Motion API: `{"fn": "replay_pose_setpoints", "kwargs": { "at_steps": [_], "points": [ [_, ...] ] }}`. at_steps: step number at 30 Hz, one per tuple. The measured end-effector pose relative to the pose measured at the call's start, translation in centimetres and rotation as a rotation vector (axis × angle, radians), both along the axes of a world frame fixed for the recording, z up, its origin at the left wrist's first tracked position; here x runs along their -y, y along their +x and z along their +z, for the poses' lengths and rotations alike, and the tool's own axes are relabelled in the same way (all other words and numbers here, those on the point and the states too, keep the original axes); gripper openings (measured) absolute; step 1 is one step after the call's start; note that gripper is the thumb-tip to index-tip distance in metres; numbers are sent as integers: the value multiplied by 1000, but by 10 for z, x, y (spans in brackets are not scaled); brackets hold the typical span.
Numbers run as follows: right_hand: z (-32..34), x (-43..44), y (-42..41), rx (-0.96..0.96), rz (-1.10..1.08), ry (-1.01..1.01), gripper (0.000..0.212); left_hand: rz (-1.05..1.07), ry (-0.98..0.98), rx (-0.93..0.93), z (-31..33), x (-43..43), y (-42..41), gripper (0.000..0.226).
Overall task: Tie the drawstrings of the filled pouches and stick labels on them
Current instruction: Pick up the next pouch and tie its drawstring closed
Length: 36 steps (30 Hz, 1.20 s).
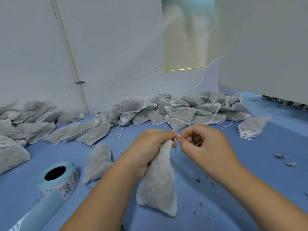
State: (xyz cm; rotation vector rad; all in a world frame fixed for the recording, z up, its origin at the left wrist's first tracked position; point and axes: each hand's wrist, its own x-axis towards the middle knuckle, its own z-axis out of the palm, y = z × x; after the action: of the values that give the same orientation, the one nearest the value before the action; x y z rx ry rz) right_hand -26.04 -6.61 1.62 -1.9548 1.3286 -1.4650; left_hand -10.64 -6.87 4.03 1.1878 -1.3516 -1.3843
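- While the pouch [158, 180] hangs neck-up over the near centre of the blue table [233, 180], the left hand [150, 147] clenches its gathered neck. The filled body droops toward the near edge. Whether its lower corner touches the surface I cannot tell.
- The drawstring [177, 137] makes a small loop just above the neck, between the two hands. The right hand [205, 144] pinches it with thumb and forefinger, the other fingers curled.
- Judgement: the knot is being formed and is not yet drawn tight. No label shows on this pouch.
- Risk: the loop is small and the string thin, so a slip of the pinch would let it fall open.
- Risk: a hard tug could tear the thin fabric or snap the string.
- Risk: if the left hand's grip slackens, filling could spill from the neck. Loose flecks [200, 204] already lie on the table nearby.
- The label roll [58, 179] sits near left, its backing strip [38, 212] trailing to the near edge.
- A loose pouch [98, 162] lies between the roll and the left forearm, in the path of a reach for labels.
- A heap of pouches [175, 110] with trailing strings lies far centre. A second heap [33, 120] lies far left, some of it labelled.
- A single pouch [251, 127] lies right, with scraps [290, 163] near it.
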Motion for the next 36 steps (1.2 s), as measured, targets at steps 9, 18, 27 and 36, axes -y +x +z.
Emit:
{"fn": "replay_pose_setpoints", "kwargs": {
  "at_steps": [9,18,27,36],
  "points": [
    [0,-2,1,-92,-16,-29,18,25,-22,55,-1,-1,1,35],
    [2,-1,-5,-29,5,161,18,39,-81,150,0,-3,1,29],
    [10,3,-15,146,97,268,19,70,-132,320,3,3,19,21],
    [15,-1,-9,848,564,448,9,-76,-227,241,-2,4,24,19]
  ]
}}
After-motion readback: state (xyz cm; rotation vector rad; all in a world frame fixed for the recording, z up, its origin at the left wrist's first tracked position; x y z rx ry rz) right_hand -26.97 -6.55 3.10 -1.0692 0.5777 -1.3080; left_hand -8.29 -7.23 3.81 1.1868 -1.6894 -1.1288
